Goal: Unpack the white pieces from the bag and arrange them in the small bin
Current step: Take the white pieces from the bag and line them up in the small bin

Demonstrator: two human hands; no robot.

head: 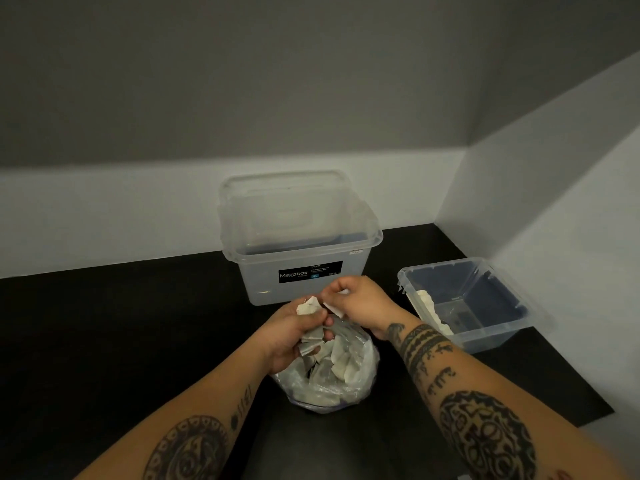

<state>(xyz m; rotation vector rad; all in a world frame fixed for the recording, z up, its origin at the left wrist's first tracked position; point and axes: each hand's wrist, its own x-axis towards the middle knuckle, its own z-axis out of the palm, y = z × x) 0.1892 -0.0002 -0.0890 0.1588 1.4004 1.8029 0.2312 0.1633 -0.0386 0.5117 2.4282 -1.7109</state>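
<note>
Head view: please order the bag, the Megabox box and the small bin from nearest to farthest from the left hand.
1. Bag: directly under the left hand, which grips white pieces.
2. Megabox box: just behind it.
3. Small bin: far right, by the wall.

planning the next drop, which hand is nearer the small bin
Right. The right hand is just left of the small bin; the left hand, at the bag, is farther left.

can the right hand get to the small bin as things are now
Probably yes: the small bin sits open-topped just beside the right hand, with nothing standing between them; the hand pinches a white piece.
</note>
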